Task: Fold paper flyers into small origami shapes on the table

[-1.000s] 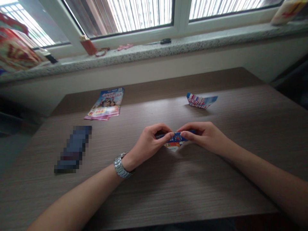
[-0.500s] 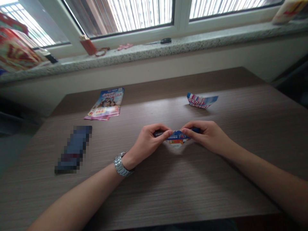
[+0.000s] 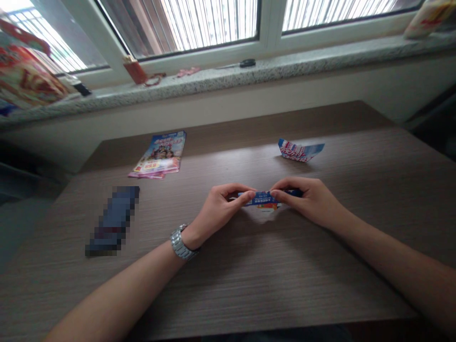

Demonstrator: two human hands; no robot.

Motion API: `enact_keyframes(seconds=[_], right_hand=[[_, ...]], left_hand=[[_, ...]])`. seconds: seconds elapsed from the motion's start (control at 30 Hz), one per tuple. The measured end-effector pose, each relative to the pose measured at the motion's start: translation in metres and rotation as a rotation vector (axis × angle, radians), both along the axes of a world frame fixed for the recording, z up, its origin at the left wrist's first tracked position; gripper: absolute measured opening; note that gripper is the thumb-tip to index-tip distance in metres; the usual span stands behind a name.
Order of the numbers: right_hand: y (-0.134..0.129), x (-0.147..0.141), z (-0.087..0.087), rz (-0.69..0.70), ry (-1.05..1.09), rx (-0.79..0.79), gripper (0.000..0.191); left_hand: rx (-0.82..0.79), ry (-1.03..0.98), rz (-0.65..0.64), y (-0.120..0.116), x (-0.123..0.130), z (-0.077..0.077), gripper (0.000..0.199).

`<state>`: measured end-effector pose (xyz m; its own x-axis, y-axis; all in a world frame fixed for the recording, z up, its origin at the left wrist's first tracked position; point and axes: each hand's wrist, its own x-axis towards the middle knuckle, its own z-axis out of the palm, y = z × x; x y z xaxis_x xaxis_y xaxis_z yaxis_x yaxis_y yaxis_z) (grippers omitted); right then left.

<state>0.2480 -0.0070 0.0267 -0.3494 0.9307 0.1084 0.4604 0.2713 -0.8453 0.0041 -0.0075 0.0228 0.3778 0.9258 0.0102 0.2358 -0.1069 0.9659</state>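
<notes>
Between my hands is a small piece of folded printed paper point(image 3: 262, 197), blue along the top with orange and white showing below. My left hand point(image 3: 228, 204) pinches its left part between thumb and fingers, a metal watch point(image 3: 181, 241) on that wrist. At the paper's right part, my right hand point(image 3: 302, 197) pinches it the same way. The fingertips behind the paper are hidden. Beyond my right hand, a folded paper boat point(image 3: 301, 151) in blue, white and red print rests on the table.
The brown wooden table point(image 3: 228, 285) bears a stack of printed flyers point(image 3: 160, 152) at the back left and a blurred-out dark flat object point(image 3: 114, 221) nearer. On the granite sill point(image 3: 292, 66) lie a dark-handled tool point(image 3: 247, 62), a red lighter-like item point(image 3: 134, 71) and a food bag point(image 3: 28, 71).
The paper between my hands has shifted or turned slightly; more of its blue band shows and less of the pointed lower part. My hands keep their pinch. The camera view has moved a little.
</notes>
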Motion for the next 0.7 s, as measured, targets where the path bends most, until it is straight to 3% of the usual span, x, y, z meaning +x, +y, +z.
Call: enact_keyframes(seconds=[0.23,0.37,0.53,0.7], right_hand=[[0.001,0.001,0.001,0.002,-0.016,0.011,0.026],[0.001,0.003,0.002,0.002,-0.017,0.011,0.025],[0.004,0.005,0.001,-0.004,-0.017,-0.002,0.025],[0.004,0.002,0.0,0.023,0.001,-0.037,0.025]], left_hand=[[-0.074,-0.011,0.002,0.001,-0.004,0.0,0.036],[-0.048,0.014,0.011,0.0,-0.006,0.005,0.035],[-0.014,0.023,-0.079,0.003,-0.011,0.004,0.036],[0.051,0.069,-0.025,0.004,-0.01,0.003,0.035]])
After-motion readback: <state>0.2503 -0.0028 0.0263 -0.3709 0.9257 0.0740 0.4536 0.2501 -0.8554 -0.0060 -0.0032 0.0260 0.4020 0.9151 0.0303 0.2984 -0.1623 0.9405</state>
